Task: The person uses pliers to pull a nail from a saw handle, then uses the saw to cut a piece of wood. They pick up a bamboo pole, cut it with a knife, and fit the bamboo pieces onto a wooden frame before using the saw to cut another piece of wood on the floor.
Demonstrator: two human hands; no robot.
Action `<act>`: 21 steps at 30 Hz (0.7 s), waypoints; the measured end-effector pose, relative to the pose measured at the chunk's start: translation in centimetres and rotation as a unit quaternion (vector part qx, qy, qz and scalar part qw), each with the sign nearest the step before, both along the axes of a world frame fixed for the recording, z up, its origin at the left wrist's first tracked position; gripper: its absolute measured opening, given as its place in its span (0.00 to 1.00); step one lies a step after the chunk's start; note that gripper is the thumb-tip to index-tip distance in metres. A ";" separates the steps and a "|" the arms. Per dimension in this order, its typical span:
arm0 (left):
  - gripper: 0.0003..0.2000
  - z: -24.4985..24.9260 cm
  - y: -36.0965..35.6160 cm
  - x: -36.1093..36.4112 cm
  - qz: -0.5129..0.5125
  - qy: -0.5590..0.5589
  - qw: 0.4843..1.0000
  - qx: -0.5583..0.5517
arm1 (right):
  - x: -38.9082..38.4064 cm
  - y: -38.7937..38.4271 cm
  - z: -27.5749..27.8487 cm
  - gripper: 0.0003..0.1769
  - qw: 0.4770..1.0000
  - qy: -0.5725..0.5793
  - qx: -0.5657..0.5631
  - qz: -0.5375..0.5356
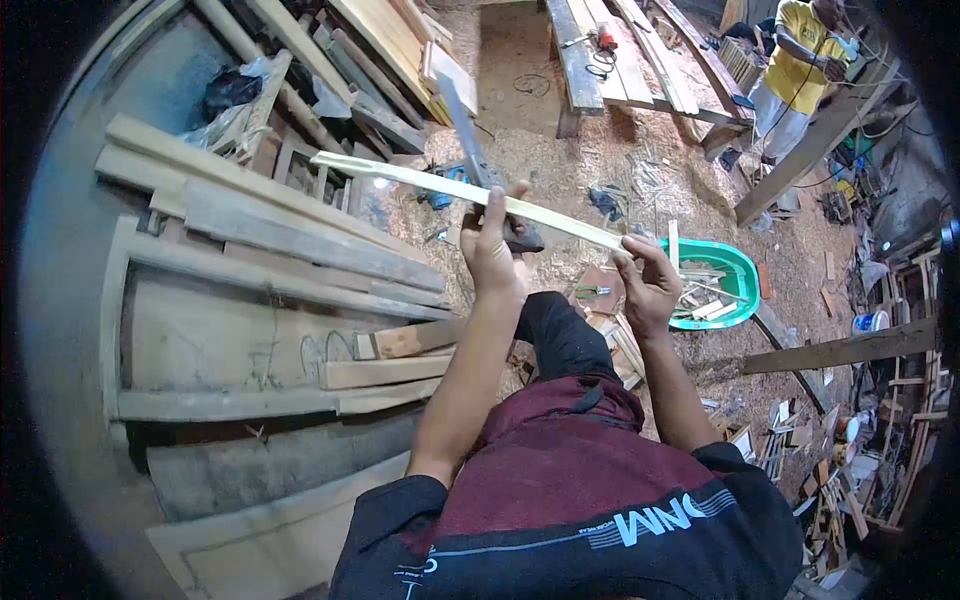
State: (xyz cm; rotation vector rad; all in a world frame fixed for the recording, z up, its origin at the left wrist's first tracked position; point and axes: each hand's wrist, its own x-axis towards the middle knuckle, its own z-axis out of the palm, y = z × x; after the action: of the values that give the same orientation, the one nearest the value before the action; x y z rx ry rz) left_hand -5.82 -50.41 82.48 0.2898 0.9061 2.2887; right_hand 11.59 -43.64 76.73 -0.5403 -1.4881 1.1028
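Note:
My left hand is closed around a long, pale wood strip, its thumb lying along the strip. Also in that grip is what looks like a handsaw, its grey blade pointing up and away and its dark handle by my fingers. The blade crosses the strip; teeth cannot be made out. With fingers and thumb, my right hand pinches the strip's right end. The strip's far left end looks uneven and reaches over the stacked boards. Both hands are above the floor in front of my dark trousers.
Left of me lean wooden frames and boards. A green tub of offcuts stands right of my right hand. Planks on a bench hold a red power tool. A person in a yellow shirt stands far right, beyond a slanted post.

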 end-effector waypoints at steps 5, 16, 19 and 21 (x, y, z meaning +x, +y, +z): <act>0.13 -3.2 7.7 -8.1 -0.023 -0.044 0.997 0.067 | -3.8 7.6 -2.0 0.06 0.987 0.045 -0.142 -0.054; 0.06 -1.6 31.1 -19.9 -0.192 -0.078 0.977 -0.038 | -16.5 26.5 0.3 0.08 0.901 0.303 -0.276 -0.142; 0.05 0.1 34.8 -19.1 -0.221 -0.097 0.970 -0.039 | -18.5 29.1 0.9 0.09 0.854 0.398 -0.303 -0.142; 0.05 0.6 36.9 -18.2 -0.265 -0.092 0.959 -0.040 | -18.9 29.9 1.9 0.06 0.865 0.393 -0.270 -0.155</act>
State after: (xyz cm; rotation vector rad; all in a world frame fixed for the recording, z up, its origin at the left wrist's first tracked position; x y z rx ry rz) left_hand -24.05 -13.53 83.05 0.2442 0.7182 1.7474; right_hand -7.30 -13.79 78.64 -0.5818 -0.3544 1.2659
